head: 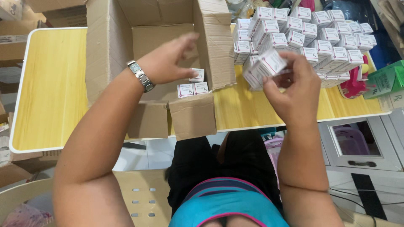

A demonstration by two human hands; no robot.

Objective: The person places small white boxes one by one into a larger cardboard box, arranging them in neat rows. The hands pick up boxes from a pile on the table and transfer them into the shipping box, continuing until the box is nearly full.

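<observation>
An open brown cardboard carton [107, 46] stands on a yellow wood-look table [50, 84]. Three small white boxes with pink trim [193, 86] lie at its bottom. My left hand [168, 59], with a metal wristwatch on the wrist, hovers over the carton's inside, fingers apart and holding nothing. My right hand [292, 88] is raised to the right of the carton and grips a small stack of the same white boxes [265, 67]. Behind it, a large pile of several such boxes [320, 38] covers the table's far right.
A green box [385, 80] and a pink object [353, 86] sit at the table's right edge. A grey cabinet [362, 143] stands below on the right. Brown cartons [17, 42] lie left of the table. I sit on a beige plastic chair [143, 193].
</observation>
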